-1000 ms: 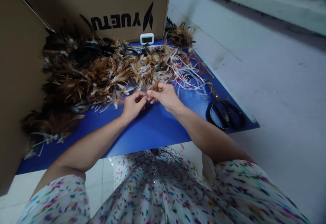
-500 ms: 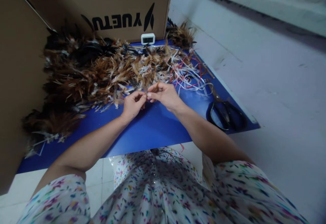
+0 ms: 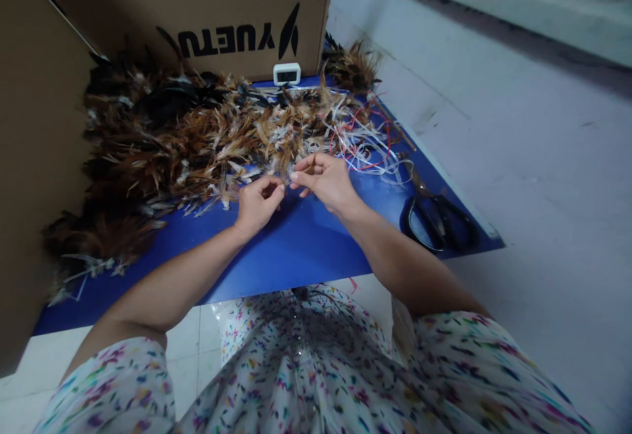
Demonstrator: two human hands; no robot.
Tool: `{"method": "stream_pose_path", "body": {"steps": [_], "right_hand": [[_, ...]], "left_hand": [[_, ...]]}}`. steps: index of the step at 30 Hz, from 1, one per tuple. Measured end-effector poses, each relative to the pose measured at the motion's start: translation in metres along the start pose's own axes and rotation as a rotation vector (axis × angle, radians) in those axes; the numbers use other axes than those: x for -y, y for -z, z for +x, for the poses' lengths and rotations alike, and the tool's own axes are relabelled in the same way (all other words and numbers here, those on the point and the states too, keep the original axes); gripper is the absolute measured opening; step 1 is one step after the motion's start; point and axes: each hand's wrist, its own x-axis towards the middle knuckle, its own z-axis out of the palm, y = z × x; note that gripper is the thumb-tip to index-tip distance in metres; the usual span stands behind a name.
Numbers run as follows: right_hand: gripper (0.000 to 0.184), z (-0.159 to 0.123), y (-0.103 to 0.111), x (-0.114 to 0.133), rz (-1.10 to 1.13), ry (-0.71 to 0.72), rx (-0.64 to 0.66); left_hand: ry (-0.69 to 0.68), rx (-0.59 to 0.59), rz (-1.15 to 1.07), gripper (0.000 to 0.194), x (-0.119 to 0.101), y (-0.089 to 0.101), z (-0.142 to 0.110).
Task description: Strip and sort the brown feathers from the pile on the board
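Observation:
My left hand (image 3: 257, 201) and my right hand (image 3: 324, 180) meet over a blue board (image 3: 296, 249), at the near edge of a wide heap of brown, black and white feathers (image 3: 187, 137). Both hands are closed in a pinch. Between the fingertips runs something thin, a feather quill or a strand, too small to name. The right hand's fingers curl above the left's thumb and forefinger.
Black scissors (image 3: 437, 220) lie on the board to the right. A tangle of white and red strips (image 3: 368, 147) sits beyond my right hand. A cardboard box (image 3: 222, 12) stands behind, a small white timer (image 3: 286, 74) before it. Cardboard wall (image 3: 34, 157) on the left.
The brown feather tuft seen above my right hand a second ago is gone from it. My right hand has lifted slightly and its fingers have curled; the left hand has barely moved.

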Motion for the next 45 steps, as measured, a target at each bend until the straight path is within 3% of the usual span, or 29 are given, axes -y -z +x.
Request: {"method": "stream_pose_path", "body": {"steps": [7, 13, 22, 34, 45], "right_hand": [[0.044, -0.003, -0.005, 0.002, 0.076, -0.096, 0.003], [0.043, -0.003, -0.005, 0.003, 0.128, -0.128, -0.006], [0.045, -0.001, 0.001, 0.0, 0.194, -0.068, 0.164], [0.027, 0.001, 0.005, -0.001, 0.088, 0.039, 0.272], [0.037, 0.003, 0.005, -0.001, -0.006, 0.095, 0.168]], "left_hand": [[-0.16, -0.034, 0.227, 0.013, -0.004, 0.001, -0.002], [-0.24, -0.033, 0.289, 0.012, -0.004, 0.003, -0.002], [-0.072, 0.048, -0.009, 0.017, 0.008, 0.002, 0.002], [0.061, 0.175, -0.284, 0.041, 0.007, 0.002, 0.006], [0.065, 0.1, -0.238, 0.028, 0.009, 0.0, 0.007]]}}
